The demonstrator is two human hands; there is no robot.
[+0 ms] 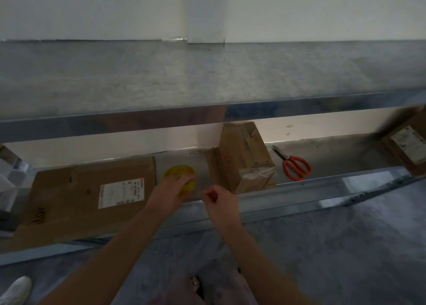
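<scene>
Metal shelf point(299, 188); flat box point(92, 194) left, upright box point(244, 159) right; yellow tape roll point(178, 172) between them, gripped by left hand point(171, 187); right hand point(221, 201) just beside, pinching what looks like the tape end point(201, 193); strip runs left-right; scissors point(296, 165) lie rightward, nearer right hand.

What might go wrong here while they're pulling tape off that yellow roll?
1. The left hand grips the tape roll and the right hand seems to pinch the tape end; the thin strip between them might twist and stick to itself.
2. The scissors lie beyond the upright box, away from both busy hands, so cutting may mean letting go and losing the end.
</scene>
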